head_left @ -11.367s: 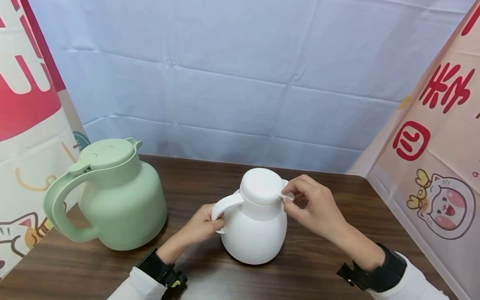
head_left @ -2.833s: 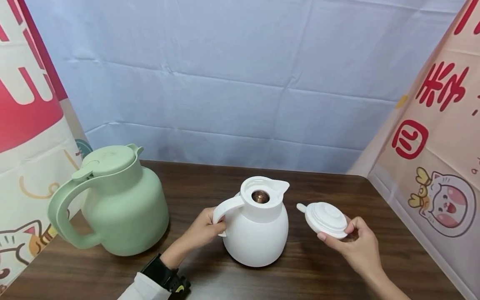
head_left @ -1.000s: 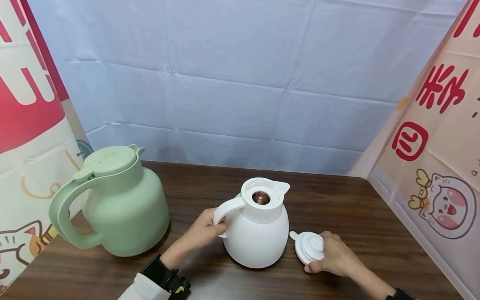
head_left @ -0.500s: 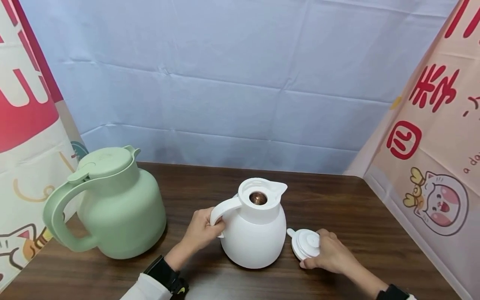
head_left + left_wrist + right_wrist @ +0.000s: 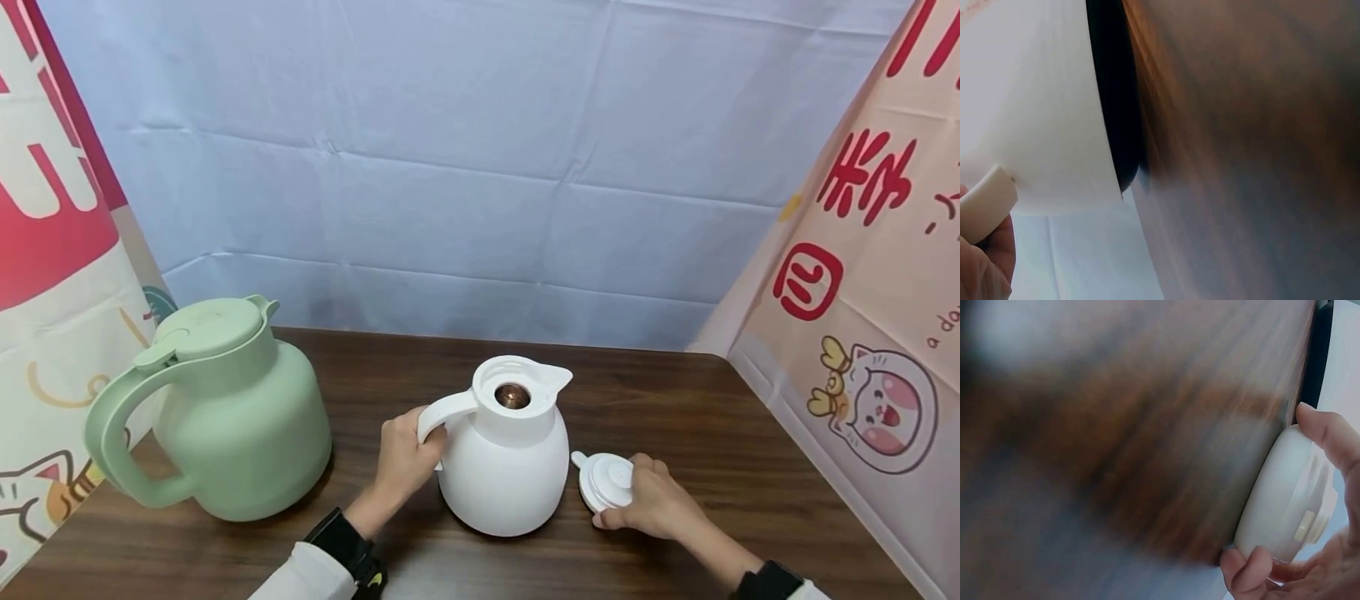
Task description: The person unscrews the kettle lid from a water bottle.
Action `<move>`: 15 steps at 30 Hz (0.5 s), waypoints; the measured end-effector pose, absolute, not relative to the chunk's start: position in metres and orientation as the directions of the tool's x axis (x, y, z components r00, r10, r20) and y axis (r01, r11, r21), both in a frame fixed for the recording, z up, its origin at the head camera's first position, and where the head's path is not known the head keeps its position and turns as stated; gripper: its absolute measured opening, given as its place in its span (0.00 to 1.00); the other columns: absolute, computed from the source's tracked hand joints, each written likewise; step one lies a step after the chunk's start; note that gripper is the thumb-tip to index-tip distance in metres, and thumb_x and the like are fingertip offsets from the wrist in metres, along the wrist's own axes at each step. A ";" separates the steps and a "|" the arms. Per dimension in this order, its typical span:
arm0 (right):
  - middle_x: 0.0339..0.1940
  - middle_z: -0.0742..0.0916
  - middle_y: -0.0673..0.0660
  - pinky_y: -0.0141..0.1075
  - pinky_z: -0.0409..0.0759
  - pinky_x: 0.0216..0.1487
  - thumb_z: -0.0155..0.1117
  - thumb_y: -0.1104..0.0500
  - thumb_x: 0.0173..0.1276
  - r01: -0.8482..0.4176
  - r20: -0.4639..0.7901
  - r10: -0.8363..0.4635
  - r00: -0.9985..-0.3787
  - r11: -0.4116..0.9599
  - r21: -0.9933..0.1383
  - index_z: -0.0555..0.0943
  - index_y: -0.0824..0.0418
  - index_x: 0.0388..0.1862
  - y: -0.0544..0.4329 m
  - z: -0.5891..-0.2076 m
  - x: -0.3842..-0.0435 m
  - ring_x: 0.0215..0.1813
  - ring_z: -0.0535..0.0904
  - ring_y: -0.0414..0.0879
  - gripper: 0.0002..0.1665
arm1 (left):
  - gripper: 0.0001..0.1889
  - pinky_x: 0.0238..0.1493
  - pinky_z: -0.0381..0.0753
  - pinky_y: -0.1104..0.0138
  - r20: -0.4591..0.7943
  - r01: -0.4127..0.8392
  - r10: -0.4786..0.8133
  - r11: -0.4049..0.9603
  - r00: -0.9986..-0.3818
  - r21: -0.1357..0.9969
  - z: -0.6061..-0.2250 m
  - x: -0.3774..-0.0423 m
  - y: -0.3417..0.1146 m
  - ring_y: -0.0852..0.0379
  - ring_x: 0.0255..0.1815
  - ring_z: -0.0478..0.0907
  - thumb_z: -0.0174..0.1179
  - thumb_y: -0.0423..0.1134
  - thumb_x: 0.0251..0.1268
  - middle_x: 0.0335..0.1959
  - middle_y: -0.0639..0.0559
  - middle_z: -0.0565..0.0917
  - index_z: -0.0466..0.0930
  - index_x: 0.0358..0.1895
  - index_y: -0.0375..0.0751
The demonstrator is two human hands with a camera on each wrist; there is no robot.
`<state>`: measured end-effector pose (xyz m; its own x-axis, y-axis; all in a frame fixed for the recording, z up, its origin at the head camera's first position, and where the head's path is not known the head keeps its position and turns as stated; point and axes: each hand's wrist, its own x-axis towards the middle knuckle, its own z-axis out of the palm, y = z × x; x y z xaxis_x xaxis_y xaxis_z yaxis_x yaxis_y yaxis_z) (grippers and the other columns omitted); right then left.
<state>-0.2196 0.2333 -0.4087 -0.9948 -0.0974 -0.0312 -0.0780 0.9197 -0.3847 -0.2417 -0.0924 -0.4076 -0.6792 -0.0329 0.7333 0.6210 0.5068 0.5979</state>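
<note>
A white thermal jug stands upright on the table with its top off, the round copper-coloured mouth showing and the spout pointing right. My left hand grips the jug's handle; in the left wrist view its fingers curl round the handle's lower end. To the right of the jug, the white lid lies upside down on the table, its small tab toward the jug. My right hand holds the lid's rim between thumb and fingers, also in the right wrist view, where the lid sits against the tabletop.
A larger green jug with its lid on stands at the left, handle toward the left. The dark wooden table ends at a pale blue cloth behind. Printed cloths hang at the left and right sides.
Earlier the lid sat on the white jug. My right hand has lifted it off, turned it over and lowered it to the table. My left hand has stayed on the handle.
</note>
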 end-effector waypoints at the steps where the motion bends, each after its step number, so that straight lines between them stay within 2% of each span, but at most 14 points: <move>1: 0.32 0.73 0.65 0.44 0.74 0.29 0.80 0.38 0.26 -0.083 -0.030 -0.102 -0.994 0.918 -0.387 0.67 0.81 0.44 0.233 -0.409 -0.222 0.29 0.72 0.51 0.59 | 0.07 0.16 0.70 0.72 0.735 0.614 -0.037 0.521 -0.677 0.593 -0.407 -0.244 -0.093 0.66 0.12 0.60 0.57 0.22 0.39 0.15 0.52 0.77 0.80 0.23 0.35; 4: 0.31 0.73 0.65 0.43 0.74 0.29 0.80 0.38 0.26 -0.090 -0.024 -0.107 -0.994 0.919 -0.384 0.67 0.82 0.44 0.230 -0.409 -0.230 0.29 0.72 0.52 0.59 | 0.06 0.16 0.68 0.71 0.742 0.600 -0.042 0.559 -0.669 0.572 -0.406 -0.252 -0.094 0.66 0.12 0.58 0.57 0.23 0.40 0.13 0.54 0.75 0.78 0.21 0.37; 9: 0.30 0.73 0.66 0.44 0.73 0.29 0.80 0.39 0.28 -0.083 -0.026 -0.100 -0.995 0.919 -0.385 0.67 0.81 0.43 0.225 -0.407 -0.246 0.29 0.72 0.53 0.57 | 0.10 0.12 0.57 0.72 0.745 0.584 -0.047 0.589 -0.666 0.559 -0.405 -0.268 -0.094 0.68 0.10 0.49 0.55 0.23 0.41 0.08 0.58 0.62 0.70 0.15 0.41; 15: 0.32 0.72 0.67 0.45 0.74 0.32 0.79 0.40 0.31 -0.050 -0.064 -0.081 -0.995 0.923 -0.380 0.65 0.82 0.46 0.218 -0.405 -0.265 0.30 0.73 0.55 0.58 | 0.12 0.12 0.57 0.71 0.758 0.571 -0.071 0.613 -0.649 0.547 -0.406 -0.287 -0.094 0.69 0.08 0.49 0.54 0.22 0.42 0.07 0.58 0.61 0.66 0.14 0.42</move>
<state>-0.2649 0.2185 -0.4045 -0.9947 -0.0805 -0.0637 -0.0504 0.9234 -0.3805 -0.2868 -0.0943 -0.4058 -0.6489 -0.0712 0.7575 0.5708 0.6128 0.5466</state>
